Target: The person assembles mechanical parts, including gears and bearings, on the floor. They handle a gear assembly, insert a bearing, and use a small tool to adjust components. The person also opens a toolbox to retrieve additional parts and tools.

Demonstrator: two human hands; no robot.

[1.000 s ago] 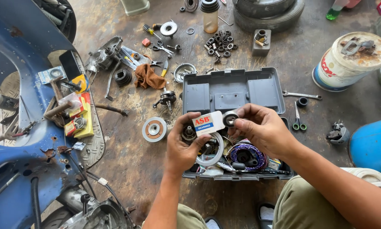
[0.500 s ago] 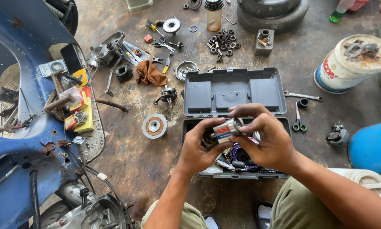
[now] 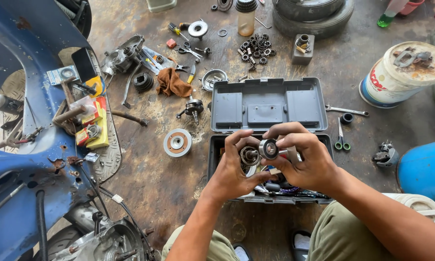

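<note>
My left hand (image 3: 234, 166) and my right hand (image 3: 304, 157) meet above the open grey toolbox (image 3: 268, 104). Between the fingertips I hold a round black bearing (image 3: 269, 148) with a metal centre; my right hand's fingers pinch it. A second metal ring-shaped part (image 3: 249, 155) rests against my left hand's fingers. A bit of white packaging (image 3: 293, 153) shows under my right hand's fingers. The toolbox's lower tray, full of small parts and a purple coil, is largely hidden by both hands.
A blue scooter body (image 3: 29, 159) fills the left side. Scattered on the floor: a round pulley disc (image 3: 177, 142), a crankshaft (image 3: 194, 108), a brown rag (image 3: 173, 84), gears (image 3: 256, 46), scissors (image 3: 340, 137), a wrench (image 3: 347, 111). A paint bucket (image 3: 401, 72) and blue barrel (image 3: 425, 171) stand right.
A white and red small box was in my hands a second ago; now the bare black bearing is out and held up between my fingertips. My hands shifted slightly right over the toolbox.
</note>
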